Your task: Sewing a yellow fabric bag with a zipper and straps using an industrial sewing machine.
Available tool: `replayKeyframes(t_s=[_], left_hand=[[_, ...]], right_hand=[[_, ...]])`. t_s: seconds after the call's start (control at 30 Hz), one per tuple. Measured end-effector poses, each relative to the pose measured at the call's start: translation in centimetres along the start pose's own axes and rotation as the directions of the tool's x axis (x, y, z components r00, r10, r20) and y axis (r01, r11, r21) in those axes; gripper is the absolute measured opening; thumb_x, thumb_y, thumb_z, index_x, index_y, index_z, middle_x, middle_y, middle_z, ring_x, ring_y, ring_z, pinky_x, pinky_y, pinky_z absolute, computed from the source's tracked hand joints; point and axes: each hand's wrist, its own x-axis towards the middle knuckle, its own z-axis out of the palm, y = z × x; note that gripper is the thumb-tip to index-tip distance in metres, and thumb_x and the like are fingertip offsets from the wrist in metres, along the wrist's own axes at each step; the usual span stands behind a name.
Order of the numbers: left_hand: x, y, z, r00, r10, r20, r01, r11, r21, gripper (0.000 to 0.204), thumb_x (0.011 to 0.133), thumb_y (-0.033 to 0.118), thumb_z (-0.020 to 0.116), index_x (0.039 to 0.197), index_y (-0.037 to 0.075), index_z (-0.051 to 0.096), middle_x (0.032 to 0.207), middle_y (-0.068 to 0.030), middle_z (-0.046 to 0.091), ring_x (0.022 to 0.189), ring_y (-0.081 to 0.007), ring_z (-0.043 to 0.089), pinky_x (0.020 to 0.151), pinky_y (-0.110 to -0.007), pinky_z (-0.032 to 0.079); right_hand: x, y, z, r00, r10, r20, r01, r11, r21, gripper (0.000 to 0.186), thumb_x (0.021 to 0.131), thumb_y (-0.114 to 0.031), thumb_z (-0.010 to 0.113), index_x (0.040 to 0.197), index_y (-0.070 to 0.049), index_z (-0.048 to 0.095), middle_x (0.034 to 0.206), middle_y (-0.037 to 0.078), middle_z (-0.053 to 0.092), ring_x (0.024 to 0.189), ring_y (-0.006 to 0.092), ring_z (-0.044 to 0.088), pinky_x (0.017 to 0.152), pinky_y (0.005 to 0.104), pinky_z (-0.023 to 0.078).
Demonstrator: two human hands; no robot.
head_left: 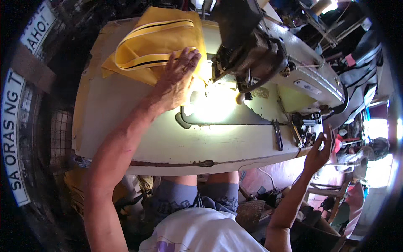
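The left hand (pixel 178 80) lay flat, unclenched, on the cloth (pixel 159 42) left of the machine (pixel 256 54) — light, even pressure seemed best for smoothness — while the right hand (pixel 317 156), loosely curled, looked empty beside the table (pixel 235 145)

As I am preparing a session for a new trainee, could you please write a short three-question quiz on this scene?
1. Multiple choice: what does the left hand rest on?
A) the white shirt
B) the yellow cloth
C) the grey shorts

2. True or false: the right hand is also pressing on the yellow cloth.

3. Fill in the colour: the pale trim on the yellow cloth has a thin ____ line running along it.

Key:
1. B.
2. False; it is raised near the right end of the table, away from the yellow cloth.
3. Black.
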Motion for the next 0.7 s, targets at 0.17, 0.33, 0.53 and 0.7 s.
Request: replayKeyframes(t_s=[0.17, 0.33, 0.53, 0.7], left_hand=[[-0.2, -0.1, -0.1, 0.999, 0.044, -0.008, -0.044, 0.999, 0.008, 0.070, 0.094, 0.027, 0.057, 0.148, -0.007, 0.030, 0.151, -0.0234, 0.036, 0.146, -0.0374, 0.026, 0.119, -0.055, 0.021], [-0.2, 0.0, -0.7, 0.985, 0.148, 0.086, -0.147, 0.989, -0.018, 0.055, 0.091, 0.023, 0.059, 0.141, 0.003, 0.047, 0.147, -0.0155, 0.044, 0.144, -0.0386, 0.032, 0.119, -0.057, 0.021], [-0.4, -0.1, -0.4, 0.981, 0.110, 0.162, -0.083, 0.982, -0.168, 0.037, 0.089, 0.024, 0.063, 0.125, 0.012, 0.062, 0.142, -0.0104, 0.051, 0.144, -0.0389, 0.031, 0.118, -0.062, 0.018], [-0.9, 0.2, 0.6, 0.992, 0.071, 0.106, -0.070, 0.997, -0.017, 0.038, 0.090, 0.027, 0.063, 0.127, 0.017, 0.062, 0.143, -0.0090, 0.051, 0.146, -0.0389, 0.026, 0.118, -0.063, 0.015]], right_hand=[[8.6, 7.5, 0.2, 0.976, -0.200, -0.083, 0.194, 0.978, -0.070, 0.041, 0.100, -0.018, 0.059, 0.138, -0.005, 0.053, 0.138, 0.019, 0.052, 0.118, 0.0298, 0.058, 0.091, 0.0361, 0.051], [17.7, 18.3, 3.4, 0.987, -0.030, -0.155, 0.014, 0.995, -0.100, 0.043, 0.102, -0.029, 0.053, 0.136, -0.003, 0.053, 0.113, 0.018, 0.060, 0.105, 0.0319, 0.061, 0.086, 0.0407, 0.051], [12.8, 24.4, 8.4, 0.993, -0.001, -0.120, 0.022, 0.985, 0.173, 0.043, 0.104, -0.035, 0.045, 0.118, 0.002, 0.059, 0.096, 0.010, 0.058, 0.084, 0.0217, 0.059, 0.069, 0.0348, 0.049], [16.5, 23.7, 7.1, 0.976, 0.216, 0.038, -0.216, 0.914, 0.344, 0.041, 0.104, -0.032, 0.045, 0.125, 0.001, 0.059, 0.105, 0.013, 0.063, 0.094, 0.0245, 0.061, 0.081, 0.0381, 0.050]])
